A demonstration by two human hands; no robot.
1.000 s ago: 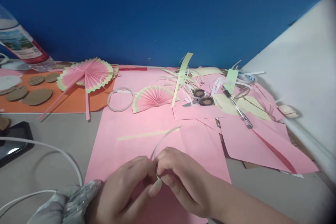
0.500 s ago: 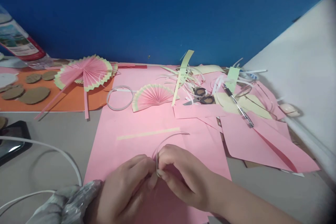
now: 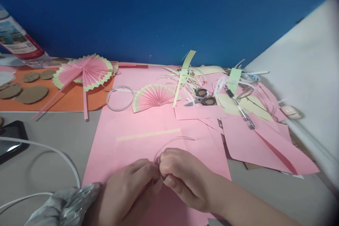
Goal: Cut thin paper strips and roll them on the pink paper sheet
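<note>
My left hand (image 3: 127, 190) and my right hand (image 3: 185, 176) meet fingertip to fingertip low in the head view, over a large pink paper sheet (image 3: 148, 127). Both pinch a thin pale paper strip (image 3: 173, 140) that curls up from between the fingers and arcs to the right. A pale yellow strip (image 3: 148, 135) lies flat on the pink sheet just beyond my hands. My left wrist wears a grey shiny sleeve (image 3: 60, 208).
Two pleated pink fans (image 3: 84, 72) (image 3: 153, 97), a white ring (image 3: 119, 97), scissors (image 3: 202, 98), a pen (image 3: 239, 107), paper scraps and loose pink sheets (image 3: 259, 144) lie further back. Left: orange sheet (image 3: 71, 102) with brown discs, a phone (image 3: 10, 141), white cable (image 3: 53, 152), a bottle (image 3: 16, 40).
The strip's free end has swung from pointing up and away to lying lower and further right. My fingers have closed tighter together around it. The camera shifted slightly.
</note>
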